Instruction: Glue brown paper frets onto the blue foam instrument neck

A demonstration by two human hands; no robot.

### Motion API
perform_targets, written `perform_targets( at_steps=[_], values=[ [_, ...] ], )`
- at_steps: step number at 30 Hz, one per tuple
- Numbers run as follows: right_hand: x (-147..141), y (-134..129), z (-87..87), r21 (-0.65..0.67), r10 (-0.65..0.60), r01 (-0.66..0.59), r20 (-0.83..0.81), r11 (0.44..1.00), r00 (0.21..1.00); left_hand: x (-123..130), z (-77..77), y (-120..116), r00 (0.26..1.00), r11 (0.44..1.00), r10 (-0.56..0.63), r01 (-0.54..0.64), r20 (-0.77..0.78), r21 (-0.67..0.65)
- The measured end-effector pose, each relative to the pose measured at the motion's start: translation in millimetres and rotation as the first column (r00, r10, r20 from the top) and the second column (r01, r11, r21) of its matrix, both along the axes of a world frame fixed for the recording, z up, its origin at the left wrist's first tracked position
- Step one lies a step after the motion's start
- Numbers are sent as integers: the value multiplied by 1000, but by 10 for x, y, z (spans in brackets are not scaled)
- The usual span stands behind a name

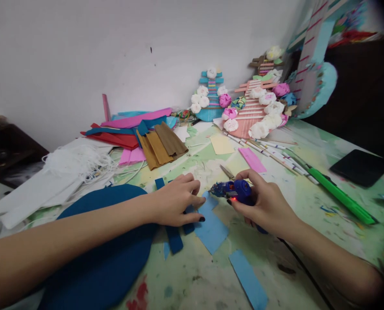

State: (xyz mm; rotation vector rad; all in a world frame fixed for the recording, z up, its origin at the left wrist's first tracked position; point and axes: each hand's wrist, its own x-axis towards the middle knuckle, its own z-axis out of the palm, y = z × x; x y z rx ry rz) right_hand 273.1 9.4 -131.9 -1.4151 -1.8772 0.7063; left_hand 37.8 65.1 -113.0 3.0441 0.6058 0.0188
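Observation:
My right hand [266, 202] is wrapped round a blue glue gun [239, 191] with a small red light; its nozzle points left, close to the fingertips of my left hand [179, 200]. The left hand lies palm down, fingers partly bent, over the narrow end of a dark blue cutout with a large round body [114, 258] and crossing strips [174, 240]. Its thumb and index fingertip rest beside a light blue paper piece [211, 230]. What lies under the palm is hidden. Another light blue strip [248, 280] lies nearer the front.
Scissors [227, 172], a pink paper piece [252, 159], rolled sticks [285, 161], a green cutter [342, 196] and a black phone-like slab [360, 168] lie beyond and right. Crepe paper [159, 146] and white strings [78, 163] are at the left; flowered guitar shapes [211, 97] stand behind.

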Motion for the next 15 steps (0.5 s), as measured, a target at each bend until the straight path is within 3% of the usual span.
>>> perform_targets(
  at_steps=[5, 11, 15],
  values=[
    [-12, 4, 10, 19, 15, -16, 24, 1000, 1000, 11, 13, -16, 999, 1000, 16, -16, -34, -4],
    [-7, 1, 26, -67, 28, -29, -24, 997, 999, 7, 16, -21, 999, 1000, 22, -22, -47, -10],
    [-23, 4, 14, -17, 4, -4, 17, 1000, 1000, 12, 8, -35, 998, 1000, 27, -27, -54, 0]
  ],
)
